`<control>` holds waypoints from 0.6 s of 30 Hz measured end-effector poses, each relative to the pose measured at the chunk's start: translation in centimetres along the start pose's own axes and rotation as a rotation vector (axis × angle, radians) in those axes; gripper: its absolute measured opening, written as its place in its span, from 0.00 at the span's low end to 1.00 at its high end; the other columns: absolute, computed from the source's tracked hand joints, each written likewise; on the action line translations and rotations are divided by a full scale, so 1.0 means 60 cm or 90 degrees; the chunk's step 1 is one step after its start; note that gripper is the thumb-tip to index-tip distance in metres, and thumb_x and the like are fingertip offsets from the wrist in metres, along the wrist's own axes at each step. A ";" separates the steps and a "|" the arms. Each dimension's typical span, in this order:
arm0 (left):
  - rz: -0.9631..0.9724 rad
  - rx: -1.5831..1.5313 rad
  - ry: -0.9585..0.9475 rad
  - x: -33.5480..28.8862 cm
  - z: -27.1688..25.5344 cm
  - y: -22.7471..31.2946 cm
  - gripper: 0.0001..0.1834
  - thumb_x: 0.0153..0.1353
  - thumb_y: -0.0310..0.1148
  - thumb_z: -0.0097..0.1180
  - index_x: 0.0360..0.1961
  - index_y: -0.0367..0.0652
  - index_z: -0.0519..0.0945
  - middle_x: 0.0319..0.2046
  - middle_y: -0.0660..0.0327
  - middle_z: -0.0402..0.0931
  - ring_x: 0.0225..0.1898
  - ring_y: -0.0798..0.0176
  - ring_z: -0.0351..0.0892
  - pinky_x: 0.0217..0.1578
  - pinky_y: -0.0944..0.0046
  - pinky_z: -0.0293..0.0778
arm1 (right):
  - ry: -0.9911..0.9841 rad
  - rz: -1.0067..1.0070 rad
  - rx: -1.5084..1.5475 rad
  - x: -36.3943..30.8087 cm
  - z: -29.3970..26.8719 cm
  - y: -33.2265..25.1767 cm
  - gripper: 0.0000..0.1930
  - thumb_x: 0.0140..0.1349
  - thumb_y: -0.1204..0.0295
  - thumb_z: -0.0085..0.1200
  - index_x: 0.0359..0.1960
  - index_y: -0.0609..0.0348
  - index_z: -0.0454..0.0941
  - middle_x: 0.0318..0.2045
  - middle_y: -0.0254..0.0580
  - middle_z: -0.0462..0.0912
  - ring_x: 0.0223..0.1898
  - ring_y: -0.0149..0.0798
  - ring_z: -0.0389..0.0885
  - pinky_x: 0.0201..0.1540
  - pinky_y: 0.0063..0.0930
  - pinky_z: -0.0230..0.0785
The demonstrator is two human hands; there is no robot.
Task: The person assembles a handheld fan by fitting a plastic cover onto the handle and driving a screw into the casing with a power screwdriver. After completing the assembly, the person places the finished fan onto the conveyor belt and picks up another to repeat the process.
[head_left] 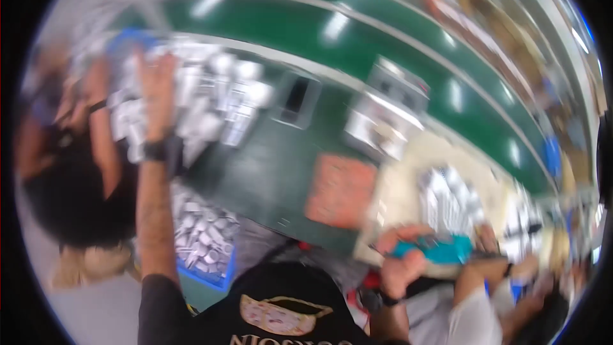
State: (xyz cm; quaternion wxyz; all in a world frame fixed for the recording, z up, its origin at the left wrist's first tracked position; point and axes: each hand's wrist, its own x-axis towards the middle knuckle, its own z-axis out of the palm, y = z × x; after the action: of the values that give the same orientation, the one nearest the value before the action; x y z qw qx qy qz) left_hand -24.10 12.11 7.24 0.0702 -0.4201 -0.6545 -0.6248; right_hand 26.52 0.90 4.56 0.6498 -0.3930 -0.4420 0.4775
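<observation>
My left arm stretches far forward, and my left hand point(156, 80), smeared by motion, is over a heap of white plastic pieces point(214, 86). Its fingers look apart, with nothing visible in them. At the right, my right hand point(403, 265) is closed around a teal object point(444, 250) whose exact kind is blurred. That object lies level above the near edge of a cream board point(399, 195). Just beyond it, on the board, is a pile of white and silvery pieces point(447, 198).
An orange-red mat point(341, 190) and a phone-like dark rectangle point(295, 96) lie on the green table point(255, 172). Beyond stands a white box-like device point(386, 118). A blue crate point(220, 275) of white parts sits below. Co-workers, one in black point(76, 179), flank me.
</observation>
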 end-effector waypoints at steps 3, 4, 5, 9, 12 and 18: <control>0.037 -0.127 -0.255 -0.108 0.050 0.201 0.16 0.71 0.31 0.54 0.58 0.43 0.78 0.52 0.50 0.81 0.56 0.50 0.80 0.56 0.60 0.76 | -0.141 0.015 0.064 0.006 0.029 -0.021 0.26 0.64 0.54 0.65 0.47 0.66 0.71 0.32 0.46 0.79 0.30 0.36 0.79 0.32 0.30 0.72; 0.115 -0.158 -0.376 -0.158 0.098 0.227 0.15 0.71 0.32 0.55 0.57 0.42 0.79 0.49 0.51 0.83 0.54 0.51 0.82 0.54 0.59 0.76 | -0.095 0.026 -0.010 0.004 0.040 -0.031 0.34 0.60 0.41 0.64 0.43 0.65 0.70 0.23 0.43 0.75 0.25 0.37 0.76 0.28 0.32 0.70; 0.201 -0.183 -0.488 -0.207 0.140 0.257 0.15 0.70 0.33 0.56 0.56 0.42 0.79 0.47 0.52 0.84 0.52 0.52 0.83 0.53 0.59 0.77 | -0.073 0.018 -0.029 -0.002 0.031 -0.037 0.34 0.60 0.41 0.64 0.43 0.65 0.70 0.23 0.43 0.75 0.25 0.37 0.76 0.28 0.32 0.70; 0.252 -0.102 -0.797 -0.423 0.298 0.375 0.24 0.65 0.54 0.57 0.35 0.41 0.83 0.29 0.52 0.82 0.33 0.46 0.82 0.36 0.48 0.77 | -0.086 0.020 0.009 -0.020 -0.004 -0.045 0.34 0.60 0.43 0.64 0.44 0.65 0.69 0.23 0.43 0.74 0.24 0.39 0.74 0.28 0.32 0.67; 0.286 -0.055 -0.897 -0.510 0.371 0.425 0.30 0.65 0.61 0.51 0.32 0.41 0.83 0.28 0.53 0.80 0.31 0.47 0.79 0.36 0.47 0.72 | -0.064 0.012 0.001 -0.032 -0.021 -0.055 0.34 0.60 0.43 0.65 0.44 0.66 0.69 0.24 0.43 0.74 0.25 0.39 0.74 0.28 0.32 0.67; 0.221 0.071 -0.898 -0.552 0.423 0.446 0.33 0.60 0.65 0.53 0.35 0.41 0.84 0.36 0.52 0.79 0.42 0.51 0.76 0.42 0.49 0.65 | -0.058 0.024 -0.013 -0.049 -0.050 -0.057 0.34 0.60 0.43 0.65 0.45 0.66 0.69 0.25 0.43 0.73 0.26 0.39 0.74 0.29 0.30 0.67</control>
State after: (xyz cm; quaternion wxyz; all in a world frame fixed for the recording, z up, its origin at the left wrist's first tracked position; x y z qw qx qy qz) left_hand 25.06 15.50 1.83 -0.2490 -0.8166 -0.4985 -0.1508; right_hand 29.84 -3.01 6.28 0.6157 -0.3859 -0.4687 0.5023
